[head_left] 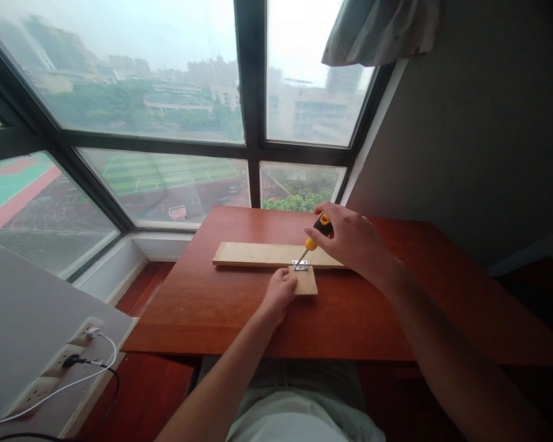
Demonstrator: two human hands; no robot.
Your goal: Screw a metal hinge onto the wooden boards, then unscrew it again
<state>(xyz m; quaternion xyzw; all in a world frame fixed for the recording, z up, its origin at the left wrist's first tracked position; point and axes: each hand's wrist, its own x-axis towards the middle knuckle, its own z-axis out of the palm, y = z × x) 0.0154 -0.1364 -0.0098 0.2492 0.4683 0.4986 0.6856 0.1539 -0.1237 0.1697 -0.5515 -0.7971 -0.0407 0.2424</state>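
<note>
My right hand (348,236) grips the black and yellow handle of a screwdriver (310,244), tilted so that its shaft runs down to the left. The tip meets a small silver hinge (300,265); whether it sits in a screw is too small to tell. The hinge lies across the joint between a long pale wooden board (253,253) and a small square wooden piece (306,282). My left hand (280,290) is closed on the left edge of the small piece. Part of the long board's right end is hidden behind my right hand.
Everything lies on a reddish-brown wooden table (203,307), its near edge close to my body. Large windows (166,110) stand behind it. At the lower left, wall sockets (62,361) hold a white and a black plug with cables.
</note>
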